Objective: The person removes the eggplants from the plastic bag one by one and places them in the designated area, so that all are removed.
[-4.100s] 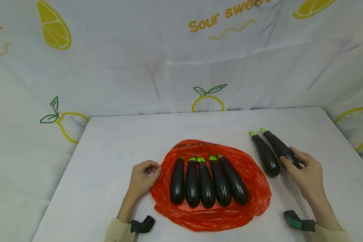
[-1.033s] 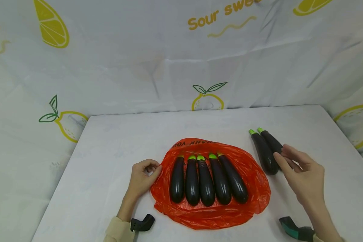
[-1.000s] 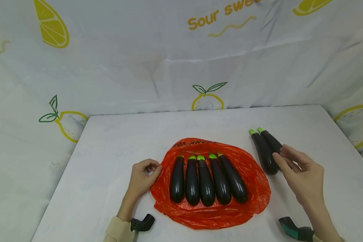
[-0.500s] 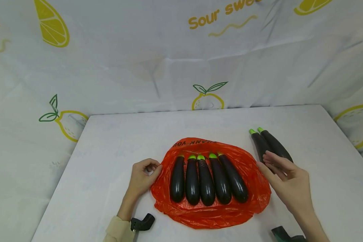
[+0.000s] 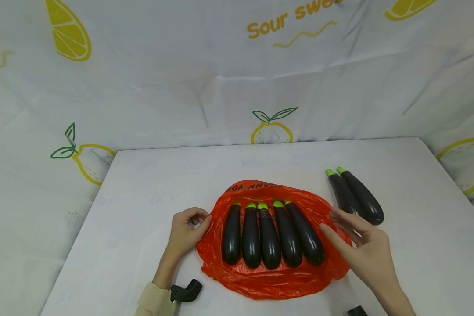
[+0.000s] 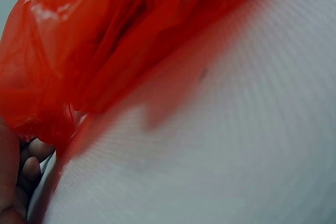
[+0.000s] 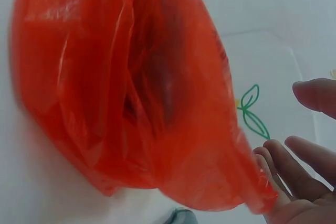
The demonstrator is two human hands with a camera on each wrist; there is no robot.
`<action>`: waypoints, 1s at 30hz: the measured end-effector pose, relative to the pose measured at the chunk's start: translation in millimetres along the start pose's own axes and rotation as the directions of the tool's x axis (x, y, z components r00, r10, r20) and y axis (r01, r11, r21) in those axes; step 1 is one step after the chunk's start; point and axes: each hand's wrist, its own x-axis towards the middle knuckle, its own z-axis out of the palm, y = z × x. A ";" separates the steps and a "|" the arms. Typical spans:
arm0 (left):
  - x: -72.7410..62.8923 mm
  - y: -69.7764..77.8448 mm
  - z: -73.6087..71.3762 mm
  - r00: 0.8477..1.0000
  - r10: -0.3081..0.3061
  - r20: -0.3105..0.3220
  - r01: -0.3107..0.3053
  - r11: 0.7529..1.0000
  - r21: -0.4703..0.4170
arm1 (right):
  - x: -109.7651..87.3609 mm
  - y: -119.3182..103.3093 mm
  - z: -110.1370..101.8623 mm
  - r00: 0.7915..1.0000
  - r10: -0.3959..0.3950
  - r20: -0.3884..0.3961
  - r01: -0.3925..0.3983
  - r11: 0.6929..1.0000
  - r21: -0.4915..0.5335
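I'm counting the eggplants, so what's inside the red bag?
Five eggplants lie side by side inside the red bag. Their undersides, and the part of the bag beneath them, are covered.

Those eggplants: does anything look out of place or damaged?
Two eggplants lie on the white table, outside the red bag, while five others lie side by side within it. Otherwise nothing stands out; I see no spill or damage.
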 end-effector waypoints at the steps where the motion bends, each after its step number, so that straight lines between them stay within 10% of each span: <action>1: 0.0 -0.2 0.2 1.000 0.003 -0.004 -0.003 1.000 -0.002 | -0.9 -1.5 0.5 1.000 -0.003 0.005 0.003 1.000 0.001; 30: -0.6 -1.3 0.3 1.000 -0.020 -0.003 0.020 1.000 0.017 | -11.3 -13.0 21.0 0.986 0.052 0.158 -0.035 0.994 -0.104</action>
